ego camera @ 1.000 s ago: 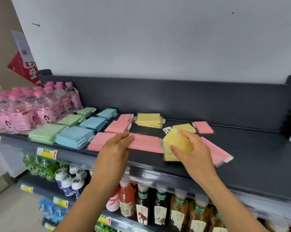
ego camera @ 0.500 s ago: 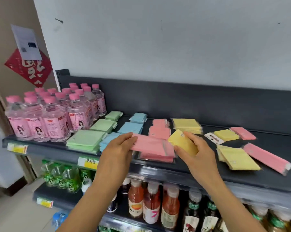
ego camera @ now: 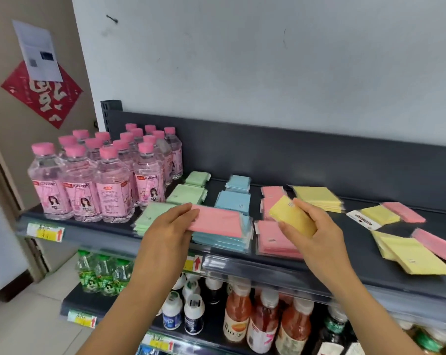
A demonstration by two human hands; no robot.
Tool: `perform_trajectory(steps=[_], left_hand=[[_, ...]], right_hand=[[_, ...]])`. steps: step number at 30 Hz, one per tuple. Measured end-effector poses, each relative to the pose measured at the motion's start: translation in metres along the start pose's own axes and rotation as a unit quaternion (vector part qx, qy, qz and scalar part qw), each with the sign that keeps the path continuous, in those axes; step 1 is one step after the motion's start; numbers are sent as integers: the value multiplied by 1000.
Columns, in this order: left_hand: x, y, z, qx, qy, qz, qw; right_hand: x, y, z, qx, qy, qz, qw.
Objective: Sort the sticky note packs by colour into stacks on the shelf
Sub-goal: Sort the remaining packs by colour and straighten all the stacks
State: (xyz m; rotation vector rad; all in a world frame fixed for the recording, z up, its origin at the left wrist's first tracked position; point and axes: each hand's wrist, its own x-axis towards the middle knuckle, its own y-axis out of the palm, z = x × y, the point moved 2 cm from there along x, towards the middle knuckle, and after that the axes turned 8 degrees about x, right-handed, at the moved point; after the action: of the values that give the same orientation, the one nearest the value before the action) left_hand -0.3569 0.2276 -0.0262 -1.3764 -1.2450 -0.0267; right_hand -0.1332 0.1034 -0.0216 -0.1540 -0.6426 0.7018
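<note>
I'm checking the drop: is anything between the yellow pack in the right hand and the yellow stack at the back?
Nothing visible. The right hand holds the yellow pack just front-left of the yellow stack, whose top is bare.

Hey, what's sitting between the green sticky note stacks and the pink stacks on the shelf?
In the head view, the blue stacks lie between the green stacks and the pink stacks.

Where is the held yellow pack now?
In the head view, right of centre, the right hand holds the yellow pack over the pink stacks.
</note>
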Motion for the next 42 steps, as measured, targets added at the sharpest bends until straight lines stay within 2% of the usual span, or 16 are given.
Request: perform_trajectory(steps=[14, 17, 20, 22, 24, 27, 29, 34, 37, 39, 42], left_hand=[[41, 45, -75, -29, 69, 91, 993], [40, 59, -99, 44, 156, 114, 980], [39, 76, -106, 115, 165, 159, 967], [37, 85, -108, 120, 194, 201, 953], [40, 93, -101, 140, 226, 208, 941], [45, 94, -97, 177, 241, 271, 915], [48, 91, -97, 167, 250, 277, 913], [58, 88, -100, 75, 215, 239, 944], [68, 83, -111, -82, 133, 186, 970], [76, 85, -117, -187, 69, 170, 965], [84, 93, -126, -252, 18, 157, 955]], right_hand=[[44, -42, -38, -23, -3, -61, 998], [49, -49, -46, -19, 3, -65, 998], [54, -52, -51, -16, 4, -59, 998], [56, -53, -52, -16, 3, -54, 998], [57, -55, -52, -17, 0, -51, 999], [59, -55, -50, -26, -12, -45, 999], [61, -56, -49, -30, -20, -42, 998], [67, -60, -47, -37, -33, -18, 999], [68, -61, -45, -41, -39, 16, 998], [67, -59, -43, -50, -49, 37, 997], [63, -57, -38, -57, -61, 72, 994]])
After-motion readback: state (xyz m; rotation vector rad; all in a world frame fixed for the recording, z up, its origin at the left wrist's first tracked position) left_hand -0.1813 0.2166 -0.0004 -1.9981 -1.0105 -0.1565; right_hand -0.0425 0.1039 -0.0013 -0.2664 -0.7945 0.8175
